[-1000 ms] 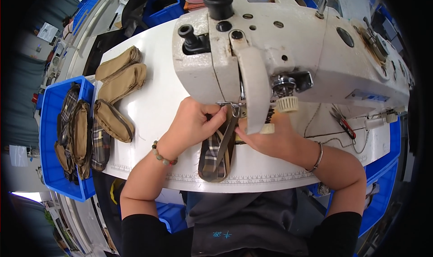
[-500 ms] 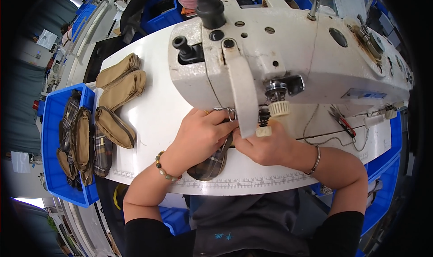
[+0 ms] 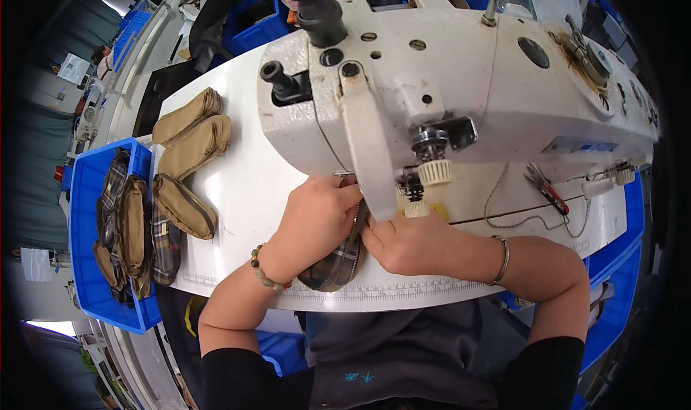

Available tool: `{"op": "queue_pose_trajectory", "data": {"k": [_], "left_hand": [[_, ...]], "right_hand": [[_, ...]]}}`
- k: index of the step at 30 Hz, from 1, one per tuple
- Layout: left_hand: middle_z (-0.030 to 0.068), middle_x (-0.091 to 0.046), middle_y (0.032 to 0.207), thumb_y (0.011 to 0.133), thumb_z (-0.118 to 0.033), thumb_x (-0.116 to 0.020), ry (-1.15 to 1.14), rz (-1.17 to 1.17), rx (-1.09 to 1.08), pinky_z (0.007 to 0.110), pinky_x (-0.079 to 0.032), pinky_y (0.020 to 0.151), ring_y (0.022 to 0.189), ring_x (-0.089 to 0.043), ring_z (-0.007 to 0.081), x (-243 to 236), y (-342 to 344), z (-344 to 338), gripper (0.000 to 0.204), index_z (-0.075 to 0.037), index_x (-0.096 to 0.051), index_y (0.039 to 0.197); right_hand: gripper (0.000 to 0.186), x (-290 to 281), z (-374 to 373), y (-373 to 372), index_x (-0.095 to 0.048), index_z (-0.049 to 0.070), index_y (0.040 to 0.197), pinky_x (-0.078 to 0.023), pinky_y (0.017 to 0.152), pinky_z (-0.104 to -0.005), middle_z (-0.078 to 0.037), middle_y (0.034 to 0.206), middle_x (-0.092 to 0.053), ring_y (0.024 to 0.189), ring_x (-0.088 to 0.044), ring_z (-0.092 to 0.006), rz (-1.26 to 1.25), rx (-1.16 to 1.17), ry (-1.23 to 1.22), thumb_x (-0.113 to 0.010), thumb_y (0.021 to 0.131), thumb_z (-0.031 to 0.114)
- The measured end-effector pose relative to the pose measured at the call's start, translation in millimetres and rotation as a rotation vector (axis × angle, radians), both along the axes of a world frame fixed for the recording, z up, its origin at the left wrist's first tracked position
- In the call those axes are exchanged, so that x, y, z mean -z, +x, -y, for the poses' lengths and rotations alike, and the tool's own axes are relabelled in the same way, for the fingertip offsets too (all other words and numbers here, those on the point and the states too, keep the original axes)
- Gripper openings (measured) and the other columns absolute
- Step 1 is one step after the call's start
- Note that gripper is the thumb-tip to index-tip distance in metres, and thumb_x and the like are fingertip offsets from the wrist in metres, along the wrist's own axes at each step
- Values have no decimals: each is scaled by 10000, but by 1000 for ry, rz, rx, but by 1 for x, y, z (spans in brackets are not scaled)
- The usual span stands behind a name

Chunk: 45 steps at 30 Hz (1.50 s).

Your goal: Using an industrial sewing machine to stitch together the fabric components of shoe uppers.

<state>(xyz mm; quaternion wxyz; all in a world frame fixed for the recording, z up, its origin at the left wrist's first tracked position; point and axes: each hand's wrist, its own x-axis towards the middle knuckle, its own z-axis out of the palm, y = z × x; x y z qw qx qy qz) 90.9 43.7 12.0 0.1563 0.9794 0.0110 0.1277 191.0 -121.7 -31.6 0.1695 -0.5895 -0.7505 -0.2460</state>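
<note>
A plaid pouch piece with a zipper edge [image 3: 332,267] lies on the white table, beneath the head of the sewing machine [image 3: 461,65]. My left hand [image 3: 314,219] grips its upper left part, fingers closed near the presser foot area. On the other side of the zipper, my right hand [image 3: 414,244] pinches the edge of the same piece with thumb and fingers together. The machine's pale lever [image 3: 368,140] covers the needle and some of my right fingertips.
Stacked tan fabric pieces [image 3: 193,144] and a tan zippered pouch [image 3: 183,206] lie at the left. Beside them a blue bin [image 3: 86,216] holds several tan and plaid pouches. Red-handled thread snippers [image 3: 551,194] and a loose cord [image 3: 497,198] rest right of the machine.
My right hand has shifted left and slightly nearer along the pouch piece. My left hand has moved a little, its fingers still on the fabric. The view has shifted slightly.
</note>
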Motion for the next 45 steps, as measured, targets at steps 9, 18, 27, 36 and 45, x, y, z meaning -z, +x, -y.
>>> {"op": "queue_pose_trajectory", "data": {"k": [9, 18, 27, 36, 45], "left_hand": [[123, -662, 801, 803, -47, -714, -55, 41, 1, 402, -532, 644, 722, -653, 320, 4, 1, 10, 97, -62, -724, 899], [97, -644, 754, 757, -84, -659, 12, -25, -46, 413, -537, 621, 691, -628, 307, -2, 0, 5, 64, -58, -698, 801], [70, -635, 745, 732, -147, -685, -43, 85, 156, 376, -520, 618, 694, -632, 266, -9, -1, -18, 100, -57, -686, 688], [37, -650, 708, 681, -45, -680, -174, 216, 287, 367, -491, 718, 705, -609, 235, -31, -9, -39, 146, -66, -601, 560], [1, -634, 778, 689, -100, -776, -1, 117, 169, 346, -507, 759, 725, -609, 193, -49, -27, 10, 177, -107, -709, 852]], "right_hand": [[104, -13, 7, 11, -601, 54, 737, -427, 407, -303, -25, 596, -526, 477, -562, -154, -141, -56, -93, -649, 692, 135], [121, -9, 4, 17, -610, 65, 756, -433, 415, -306, 1, 558, -498, 437, -558, -160, -145, -23, -62, -662, 672, 134], [93, -5, -8, 20, -619, 80, 815, -467, 446, -308, -18, 631, -559, 537, -604, -162, -301, 81, 153, -626, 741, 136], [190, -13, 20, -15, -650, 17, 765, -407, 474, -241, -115, 843, -669, 537, -523, -117, -53, -305, 2, -611, 683, 184], [117, -21, 13, 0, -609, 60, 689, -373, 457, -238, -23, 664, -528, 542, -489, -111, -69, -110, 203, -657, 737, 155]]}}
